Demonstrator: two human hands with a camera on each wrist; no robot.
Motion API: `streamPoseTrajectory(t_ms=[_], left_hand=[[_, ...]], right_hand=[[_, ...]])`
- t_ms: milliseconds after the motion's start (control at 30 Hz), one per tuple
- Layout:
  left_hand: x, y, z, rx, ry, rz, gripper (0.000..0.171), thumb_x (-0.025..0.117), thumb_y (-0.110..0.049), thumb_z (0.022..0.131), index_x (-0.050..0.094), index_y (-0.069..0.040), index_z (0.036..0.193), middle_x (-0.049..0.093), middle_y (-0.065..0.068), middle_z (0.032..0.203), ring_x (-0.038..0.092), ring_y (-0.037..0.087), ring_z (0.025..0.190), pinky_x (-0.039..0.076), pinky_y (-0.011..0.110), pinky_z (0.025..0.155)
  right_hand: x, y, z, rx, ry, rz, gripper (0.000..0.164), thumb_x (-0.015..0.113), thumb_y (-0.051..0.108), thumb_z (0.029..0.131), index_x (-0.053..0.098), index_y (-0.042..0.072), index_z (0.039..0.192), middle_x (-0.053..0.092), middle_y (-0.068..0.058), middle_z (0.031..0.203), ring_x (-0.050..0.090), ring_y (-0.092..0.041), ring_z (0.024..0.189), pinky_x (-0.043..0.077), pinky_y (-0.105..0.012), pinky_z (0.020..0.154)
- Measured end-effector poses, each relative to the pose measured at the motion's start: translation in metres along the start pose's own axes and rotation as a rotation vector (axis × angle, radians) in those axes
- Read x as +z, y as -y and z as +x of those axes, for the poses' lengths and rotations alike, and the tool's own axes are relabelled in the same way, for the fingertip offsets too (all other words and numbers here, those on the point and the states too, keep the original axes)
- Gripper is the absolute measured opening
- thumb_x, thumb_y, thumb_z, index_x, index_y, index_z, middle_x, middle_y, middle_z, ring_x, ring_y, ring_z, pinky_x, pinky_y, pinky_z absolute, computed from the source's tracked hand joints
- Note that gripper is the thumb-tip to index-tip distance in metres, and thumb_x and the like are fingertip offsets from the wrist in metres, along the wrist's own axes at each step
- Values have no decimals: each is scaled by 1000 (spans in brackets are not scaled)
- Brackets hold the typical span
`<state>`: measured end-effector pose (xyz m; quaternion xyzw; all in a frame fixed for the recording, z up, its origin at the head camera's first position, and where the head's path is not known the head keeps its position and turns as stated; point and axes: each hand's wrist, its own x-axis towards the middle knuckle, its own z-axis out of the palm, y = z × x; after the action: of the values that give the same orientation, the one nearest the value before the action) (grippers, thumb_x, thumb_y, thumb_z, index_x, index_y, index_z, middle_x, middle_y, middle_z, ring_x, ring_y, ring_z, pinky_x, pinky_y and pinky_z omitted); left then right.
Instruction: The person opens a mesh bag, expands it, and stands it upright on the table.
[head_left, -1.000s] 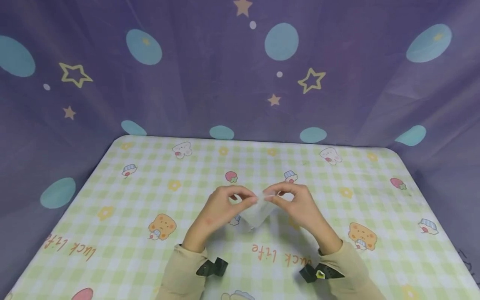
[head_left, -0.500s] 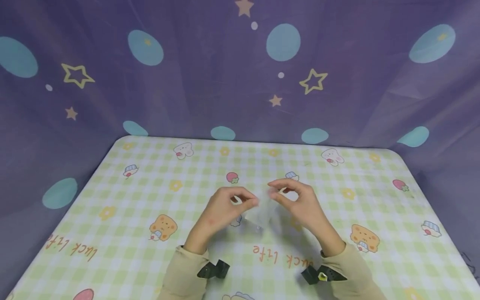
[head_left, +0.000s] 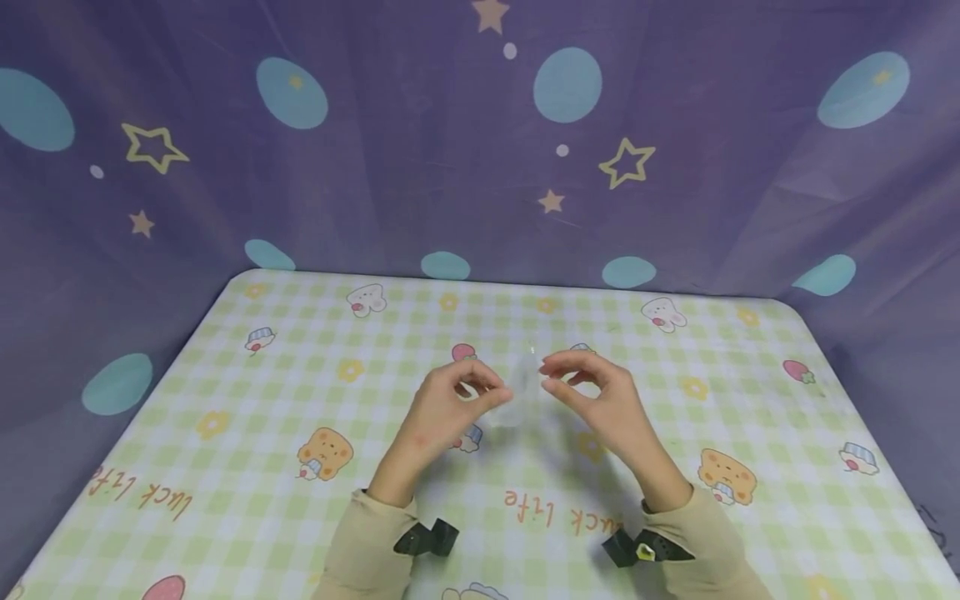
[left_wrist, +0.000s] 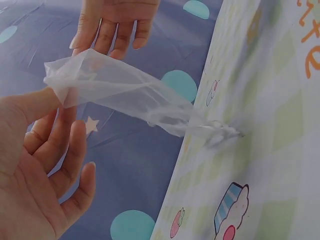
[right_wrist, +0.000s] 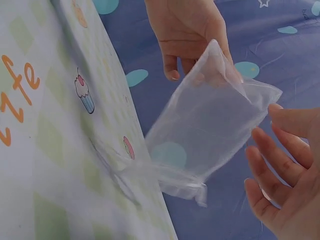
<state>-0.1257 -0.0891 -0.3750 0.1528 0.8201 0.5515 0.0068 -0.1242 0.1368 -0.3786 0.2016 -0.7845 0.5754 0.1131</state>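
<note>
A small clear plastic bag (head_left: 519, 403) hangs between the two hands above the middle of the table. My left hand (head_left: 448, 410) pinches its top edge between thumb and index finger, the other fingers loosely bent in the left wrist view. The thin film of the bag (left_wrist: 135, 92) is see-through and slopes down toward the tablecloth. In the right wrist view the bag (right_wrist: 205, 120) is spread fairly flat, with a crumpled lower end. My right hand (head_left: 609, 400) is beside the bag's other edge, thumb and fingers apart; whether its tips touch the film, I cannot tell.
A green-and-white checked tablecloth (head_left: 405, 333) with printed cartoons covers the table. Behind it hangs a purple curtain (head_left: 450, 167) with stars and blue ovals. Black wrist cameras sit at both cuffs.
The right thumb and index finger have parted and come off the bag's edge, the hand shifting slightly right. The bag has turned and swung upward while the left hand keeps hold.
</note>
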Motion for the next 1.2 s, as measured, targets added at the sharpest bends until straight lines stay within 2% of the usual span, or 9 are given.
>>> streamPoseTrajectory(t_ms=[200, 500, 867, 1200], left_hand=[[2, 1, 1, 15, -46, -6, 18, 81, -19, 83, 75, -14, 100, 69, -7, 84, 62, 11, 80, 49, 41, 81], [6, 1, 2, 53, -98, -20, 8, 80, -21, 85, 77, -15, 90, 73, -7, 87, 64, 10, 82, 51, 40, 80], [8, -3, 2, 35, -96, -39, 9, 79, -19, 86, 73, -13, 88, 70, -4, 85, 63, 13, 83, 49, 41, 81], [11, -5, -1, 14, -60, 2, 18, 71, -29, 93, 77, -15, 103, 73, -7, 93, 63, 12, 90, 51, 42, 84]], right_hand=[[4, 2, -2, 98, 32, -15, 21, 77, 10, 87, 72, 8, 108, 73, 1, 98, 65, -13, 91, 51, -31, 79], [8, 3, -4, 174, 46, -51, 23, 77, 14, 87, 74, 3, 107, 74, -1, 95, 66, -12, 88, 51, -32, 79], [12, 7, -3, 161, 22, -43, 14, 76, 17, 89, 77, 8, 99, 75, 2, 93, 66, -12, 85, 52, -30, 80], [13, 9, -5, 173, 7, -73, 6, 77, 16, 87, 77, 10, 89, 74, 5, 84, 66, -11, 79, 51, -33, 80]])
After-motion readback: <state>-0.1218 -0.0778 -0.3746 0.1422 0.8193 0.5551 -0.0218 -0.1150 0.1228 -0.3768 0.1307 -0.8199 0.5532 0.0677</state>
